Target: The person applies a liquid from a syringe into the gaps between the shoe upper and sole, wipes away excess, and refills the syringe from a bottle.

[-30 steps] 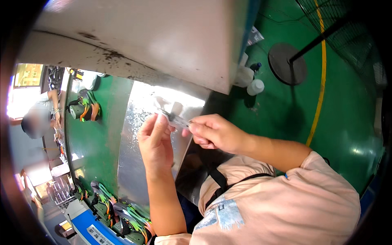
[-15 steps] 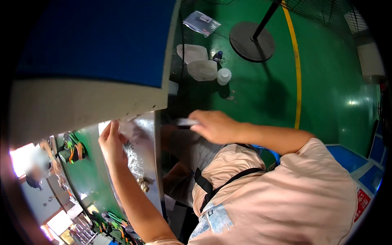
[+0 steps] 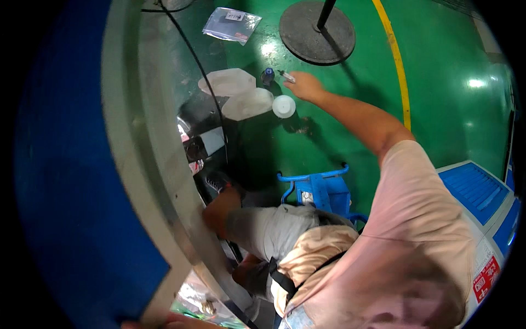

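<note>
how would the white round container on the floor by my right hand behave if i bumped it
The white container might roll if tipped, given its round outline. It could slide, as the green floor looks smooth and glossy. Its weight is unclear, since any contents are hidden.

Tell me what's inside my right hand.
Your right hand holds a slim, whitish object with a dark tip, near the blue-capped bottle. Your grip covers the rest, so its held end can't be seen.

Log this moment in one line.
right hand: holding slim tool near dark bottle | left hand: cut off by picture edge | floor: white jar
</note>
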Available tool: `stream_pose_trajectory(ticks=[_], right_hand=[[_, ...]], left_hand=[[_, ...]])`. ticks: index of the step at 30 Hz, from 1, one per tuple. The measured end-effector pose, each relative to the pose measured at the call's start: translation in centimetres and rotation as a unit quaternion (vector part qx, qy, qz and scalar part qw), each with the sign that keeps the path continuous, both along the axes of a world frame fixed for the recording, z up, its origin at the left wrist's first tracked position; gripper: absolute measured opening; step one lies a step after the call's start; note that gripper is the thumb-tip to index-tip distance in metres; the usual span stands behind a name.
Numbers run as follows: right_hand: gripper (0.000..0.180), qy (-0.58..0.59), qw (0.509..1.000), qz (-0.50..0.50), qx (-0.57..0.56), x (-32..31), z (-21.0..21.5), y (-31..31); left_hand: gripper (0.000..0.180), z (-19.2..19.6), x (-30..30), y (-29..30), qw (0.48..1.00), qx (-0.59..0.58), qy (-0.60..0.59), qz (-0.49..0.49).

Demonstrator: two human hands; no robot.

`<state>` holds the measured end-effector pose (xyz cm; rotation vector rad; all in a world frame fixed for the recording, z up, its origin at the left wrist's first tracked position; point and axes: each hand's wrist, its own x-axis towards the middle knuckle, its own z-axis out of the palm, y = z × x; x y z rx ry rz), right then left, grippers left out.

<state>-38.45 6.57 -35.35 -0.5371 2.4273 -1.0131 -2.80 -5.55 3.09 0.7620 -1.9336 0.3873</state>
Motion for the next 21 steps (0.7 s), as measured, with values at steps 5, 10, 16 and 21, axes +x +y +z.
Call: stream_pose_trajectory(ticks=[5, 10, 16, 21], right_hand=[[0.055, -0.017, 0.996, 0.000, 0.085, -2.2, -3.7, -3.4], [0.056, -0.011, 0.984, 0.055, 0.172, -2.8, -6.3, -5.5], [0.030, 0.077, 0.978, 0.047, 0.186, -5.9, -7.4, -5.1], [0.026, 0.207, 0.961, 0.146, 0.111, -9.9, -4.0, -1.9]], left_hand=[[0.060, 2.5, 1.5, 1.1, 0.958, -0.202, -0.206, -0.002], [0.083, 7.5, 8.6, 3.0, 0.913, -0.256, -0.317, 0.008], [0.083, 5.1, 4.0, 3.2, 0.951, -0.162, -0.262, 0.006], [0.083, -0.8, -4.2, 2.2, 0.990, -0.026, -0.139, -0.010]])
